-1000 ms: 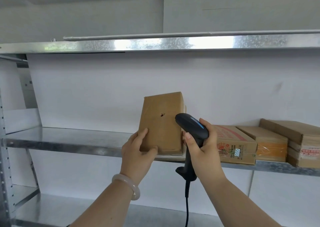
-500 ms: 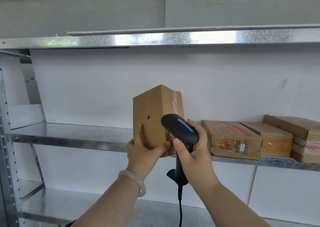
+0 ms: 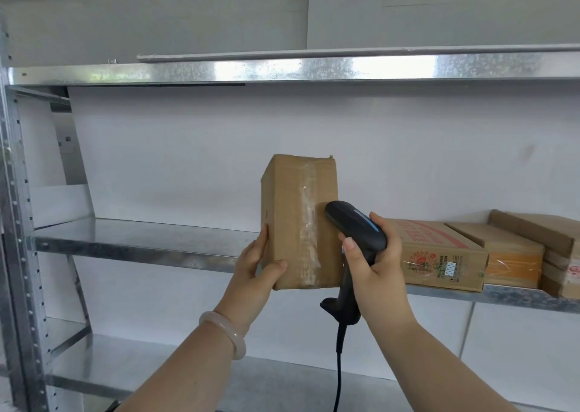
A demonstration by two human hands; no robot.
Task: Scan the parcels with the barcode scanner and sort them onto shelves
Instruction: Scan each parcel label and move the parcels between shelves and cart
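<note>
Before the shelf [image 3: 141,248], left hand [image 3: 255,265] gripping parcel [image 3: 299,223]

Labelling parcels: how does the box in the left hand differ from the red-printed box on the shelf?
The held box stands upright in the left hand; the red-printed box lies flat on the shelf. The held box is plain and taped; the red-printed box bears print. Both are brown cardboard.

The parcel [image 3: 299,223] was plain brown, the scanner [image 3: 356,229] black with a blue stripe, the shelf [image 3: 141,245] mottled silver.
</note>
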